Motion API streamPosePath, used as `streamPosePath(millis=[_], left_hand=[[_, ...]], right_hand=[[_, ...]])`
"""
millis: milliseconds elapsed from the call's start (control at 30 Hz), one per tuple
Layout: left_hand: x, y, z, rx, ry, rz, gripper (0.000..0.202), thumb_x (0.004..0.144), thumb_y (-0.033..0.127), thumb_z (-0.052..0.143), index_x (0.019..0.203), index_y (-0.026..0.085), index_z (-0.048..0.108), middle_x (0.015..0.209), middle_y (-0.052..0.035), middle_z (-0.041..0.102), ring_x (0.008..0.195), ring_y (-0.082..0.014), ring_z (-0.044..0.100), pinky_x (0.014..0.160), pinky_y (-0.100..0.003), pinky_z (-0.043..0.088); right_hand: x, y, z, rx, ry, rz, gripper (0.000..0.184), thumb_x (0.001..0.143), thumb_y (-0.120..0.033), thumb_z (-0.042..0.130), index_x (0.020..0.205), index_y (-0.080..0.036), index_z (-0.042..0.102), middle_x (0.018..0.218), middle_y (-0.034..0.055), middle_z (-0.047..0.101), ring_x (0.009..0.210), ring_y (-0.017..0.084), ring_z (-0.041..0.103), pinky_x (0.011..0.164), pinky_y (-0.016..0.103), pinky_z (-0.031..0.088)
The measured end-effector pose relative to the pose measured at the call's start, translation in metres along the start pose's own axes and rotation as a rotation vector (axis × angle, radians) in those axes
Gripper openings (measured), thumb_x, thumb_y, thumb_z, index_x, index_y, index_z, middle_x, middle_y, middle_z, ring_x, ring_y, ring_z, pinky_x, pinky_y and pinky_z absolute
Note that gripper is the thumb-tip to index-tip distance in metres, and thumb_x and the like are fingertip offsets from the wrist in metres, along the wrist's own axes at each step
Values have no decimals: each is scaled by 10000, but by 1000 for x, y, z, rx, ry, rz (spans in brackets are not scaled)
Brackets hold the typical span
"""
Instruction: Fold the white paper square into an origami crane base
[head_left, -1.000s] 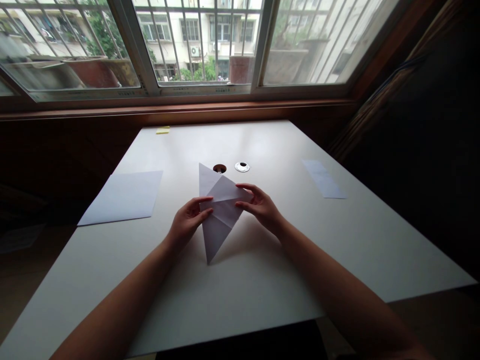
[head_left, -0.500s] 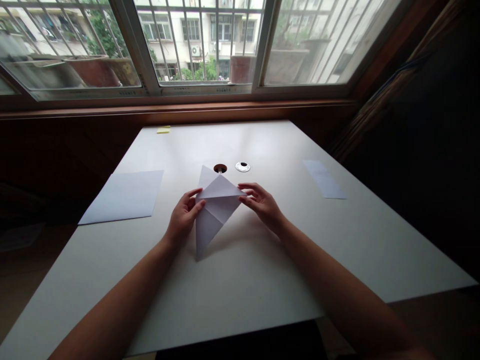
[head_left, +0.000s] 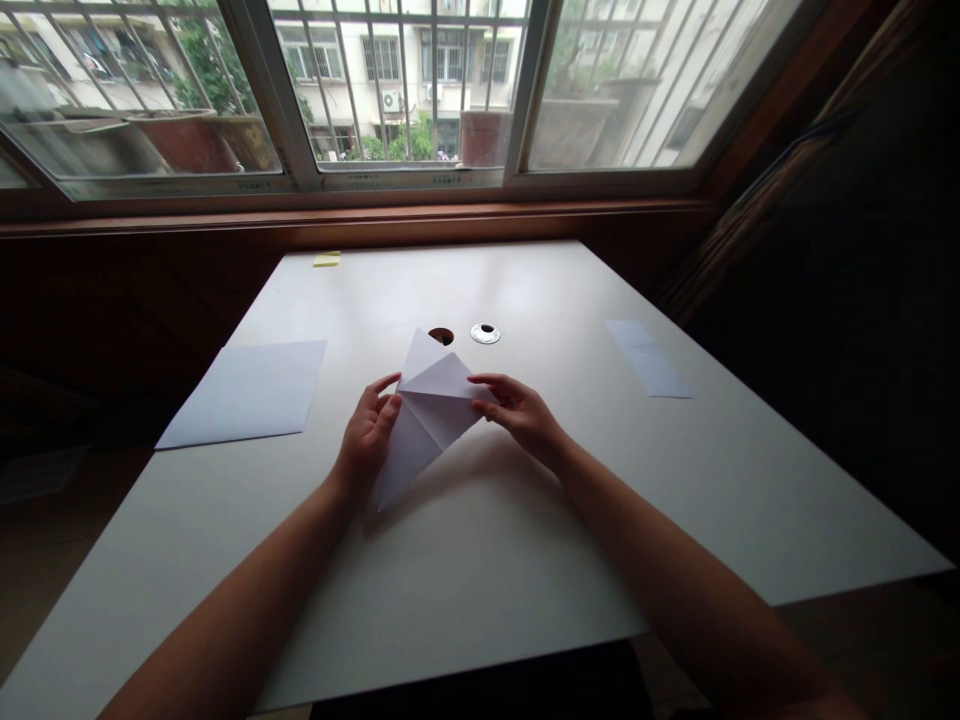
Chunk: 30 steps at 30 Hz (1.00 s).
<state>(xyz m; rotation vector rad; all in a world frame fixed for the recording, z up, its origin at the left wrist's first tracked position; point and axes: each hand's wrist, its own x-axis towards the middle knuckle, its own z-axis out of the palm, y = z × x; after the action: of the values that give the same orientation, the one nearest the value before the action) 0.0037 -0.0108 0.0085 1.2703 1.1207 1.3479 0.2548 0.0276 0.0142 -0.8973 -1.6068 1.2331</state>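
A folded sheet of white paper point(head_left: 439, 405) is held above the middle of the table, with creases and pointed triangular flaps showing. My left hand point(head_left: 370, 428) is closed on its left edge, thumb in front and fingertips partly behind the paper. On the opposite side, my right hand point(head_left: 517, 410) pinches the right corner between thumb and fingers. One point of the paper slants up toward the round hole, another slants down near my left wrist. The underside of the paper is hidden.
On the white table point(head_left: 480, 560), a flat white sheet point(head_left: 247, 392) lies at the left edge and a narrow paper strip point(head_left: 649, 360) at the right. Behind the folded paper are a cable hole point(head_left: 442, 336) and a round grommet cover point(head_left: 485, 333). Yellow sticky notes point(head_left: 327, 259) lie at the back.
The folded paper has turned slightly: its top point has shifted right and its lower point has swung left. Both hands keep hold; my right fingers have moved a little inward.
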Motion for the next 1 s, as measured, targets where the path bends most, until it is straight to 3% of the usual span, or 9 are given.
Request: streamPosePath(millis=[200,467,567,667,733,800,1000], left_hand=[[4,-6,3,-255,-33,-85,545,962,548,474,1416,264,375,1147,-85,669,912,-203,679,761,-340,546],[3,-9,5,-315,-168,-209,653,902,580,584,1451,352,313,1529,-139,400,1171,-277,624,987,-482,511],[0,-7,5,-370,-230,-283,730,882,564,629,1484,376,260,1561,-153,342,1126,-273,649,1003,-507,499],[-1,-2,3,-430,-297,-337,827,848,562,674,1511,366,220,1438,-161,479,987,-250,697,922,-487,544],[0,3,1,-442,-278,-304,870,813,496,744,1511,351,247,1281,-118,589,907,-211,700,873,-429,565],[2,7,-3,-431,-217,-218,891,776,396,801,1501,354,286,1193,-75,631,950,-200,684,866,-374,566],[11,7,-14,-327,-30,-4,788,804,351,774,1469,346,350,1327,-111,581,1091,-220,650,895,-354,565]], right_hand=[[1,1,-2,291,42,77,292,774,-375,790,1032,-261,715,917,19,667,831,167,611,760,329,529],[1,-3,-10,368,132,37,236,790,-469,740,908,-290,641,870,6,672,756,193,634,665,350,538],[1,-3,-10,324,135,0,243,806,-492,716,910,-291,629,883,11,680,804,213,647,698,374,543],[2,-1,-10,361,140,4,210,807,-447,729,912,-287,642,890,6,689,839,212,655,757,388,547],[4,1,-9,416,140,32,198,798,-408,748,925,-287,655,905,1,696,841,200,658,774,382,551],[5,4,-10,444,140,50,214,796,-386,755,965,-292,664,947,0,706,868,194,661,801,383,556],[8,11,-12,438,182,86,305,789,-371,766,1068,-293,670,1028,3,709,887,160,664,897,384,551]])
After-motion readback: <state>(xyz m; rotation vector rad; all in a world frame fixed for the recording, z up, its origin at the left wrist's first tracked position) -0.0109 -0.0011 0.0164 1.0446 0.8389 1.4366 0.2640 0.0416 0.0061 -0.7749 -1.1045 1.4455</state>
